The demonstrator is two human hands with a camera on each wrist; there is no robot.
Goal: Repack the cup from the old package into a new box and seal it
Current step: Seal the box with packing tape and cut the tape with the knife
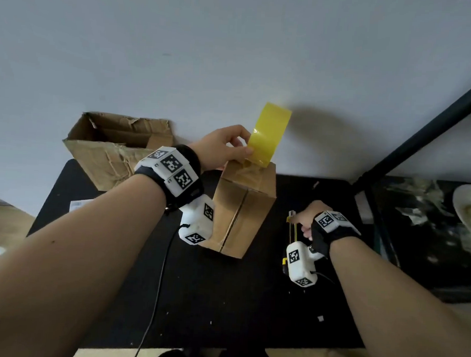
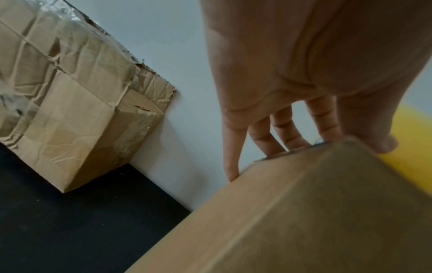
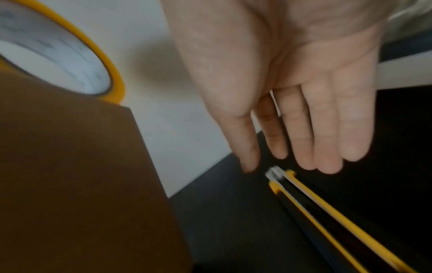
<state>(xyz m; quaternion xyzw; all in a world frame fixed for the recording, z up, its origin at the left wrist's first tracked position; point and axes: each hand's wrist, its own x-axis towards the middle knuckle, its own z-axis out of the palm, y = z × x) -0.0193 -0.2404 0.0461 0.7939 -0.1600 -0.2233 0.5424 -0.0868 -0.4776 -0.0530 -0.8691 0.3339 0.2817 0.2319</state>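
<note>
Head view: new box (image 1: 241,206) stands on the black mat (image 1: 222,300), flaps shut, centre seam facing the camera. Left hand (image 1: 222,145) sits at the box's far top edge, thumb and fingers pinching the yellow tape roll (image 1: 269,135), which stands on edge on that top edge. Old box (image 1: 113,147), crumpled and open, lies to the left against the wall (image 1: 208,54), well apart from the new one. Right hand (image 1: 306,220) is low over the mat to the right of the new box, just above a yellow-and-black knife (image 1: 291,230); contact with the knife cannot be told here. Cup not visible in any view; its location cannot be told.

Left wrist view: left hand (image 2: 304,83) reaches down over the box (image 2: 304,212). 4 fingers (image 2: 264,136) slightly spread, tips touching the far top edge of the box. Yellow of the tape (image 2: 411,147) shows past the thumb. Old box (image 2: 70,101) stands at left on the mat (image 2: 70,230), against the wall.

Right wrist view (blurred): right hand (image 3: 292,92) with palm to camera, fingers (image 3: 325,138) straight and close together, holding nothing. Knife (image 3: 327,212) lies on the mat (image 3: 385,147) just below the fingertips, a gap visible between. Box (image 3: 70,184) fills the left, tape (image 3: 70,55) on top of it
</note>
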